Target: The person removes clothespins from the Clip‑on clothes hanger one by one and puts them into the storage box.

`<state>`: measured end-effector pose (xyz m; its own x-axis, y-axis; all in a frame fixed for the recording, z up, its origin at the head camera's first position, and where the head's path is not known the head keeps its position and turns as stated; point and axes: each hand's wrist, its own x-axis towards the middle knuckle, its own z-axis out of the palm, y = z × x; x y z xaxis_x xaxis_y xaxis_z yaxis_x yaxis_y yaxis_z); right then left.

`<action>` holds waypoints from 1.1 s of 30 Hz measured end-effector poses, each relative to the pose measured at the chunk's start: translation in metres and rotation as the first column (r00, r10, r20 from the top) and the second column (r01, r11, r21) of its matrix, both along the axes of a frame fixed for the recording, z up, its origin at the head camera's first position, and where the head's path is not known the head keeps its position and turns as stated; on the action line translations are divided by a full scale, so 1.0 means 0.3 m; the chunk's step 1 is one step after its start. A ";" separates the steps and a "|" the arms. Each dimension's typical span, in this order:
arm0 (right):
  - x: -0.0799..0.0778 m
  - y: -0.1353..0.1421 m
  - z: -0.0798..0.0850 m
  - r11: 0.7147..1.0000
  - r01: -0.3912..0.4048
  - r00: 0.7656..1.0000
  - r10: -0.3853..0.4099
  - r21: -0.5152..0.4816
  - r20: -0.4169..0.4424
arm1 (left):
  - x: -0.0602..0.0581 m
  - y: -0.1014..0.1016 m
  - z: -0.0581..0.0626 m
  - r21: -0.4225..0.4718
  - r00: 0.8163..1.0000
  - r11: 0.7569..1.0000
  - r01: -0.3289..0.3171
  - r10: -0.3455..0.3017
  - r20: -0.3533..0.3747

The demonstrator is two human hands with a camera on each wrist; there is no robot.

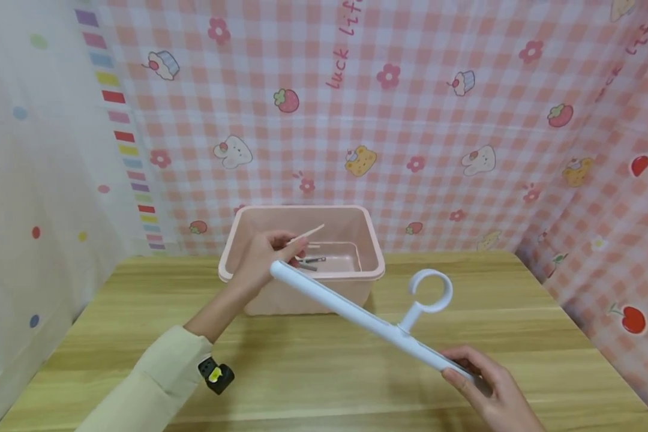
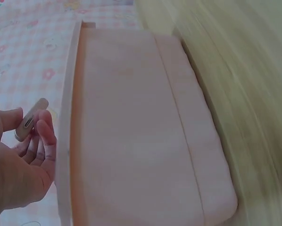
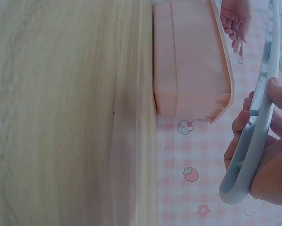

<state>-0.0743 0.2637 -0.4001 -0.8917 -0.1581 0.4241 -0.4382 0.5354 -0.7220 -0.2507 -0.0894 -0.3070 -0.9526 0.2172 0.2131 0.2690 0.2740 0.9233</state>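
Note:
My left hand point(image 1: 267, 255) is over the pink plastic bin point(image 1: 308, 294), pinching a slim beige piece point(image 1: 309, 232) between thumb and fingers. In the left wrist view that beige piece point(image 2: 30, 121) has a small dark slot; its exact kind is unclear. In the right wrist view, a small hook shape point(image 3: 240, 60) hangs by the left hand's fingertips. My right hand point(image 1: 491, 384) grips one end of a light-blue plastic hanger point(image 1: 351, 309) with an open ring hook point(image 1: 448, 291). The hanger slants up to the left, in front of the bin.
Inside the bin lie a small metallic item point(image 1: 315, 260) and other thin pieces, partly hidden by the left hand. The bin stands on a wood-grain table point(image 1: 302, 372) near its back edge. Behind hangs a pink checked cloth point(image 1: 324, 132); a white dotted cloth point(image 1: 38, 180) hangs at left.

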 end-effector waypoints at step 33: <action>-0.003 0.003 -0.048 0.998 0.065 0.996 -0.065 -0.002 0.064 | -0.104 0.022 0.007 -0.455 0.974 0.876 -0.159 0.063 -0.220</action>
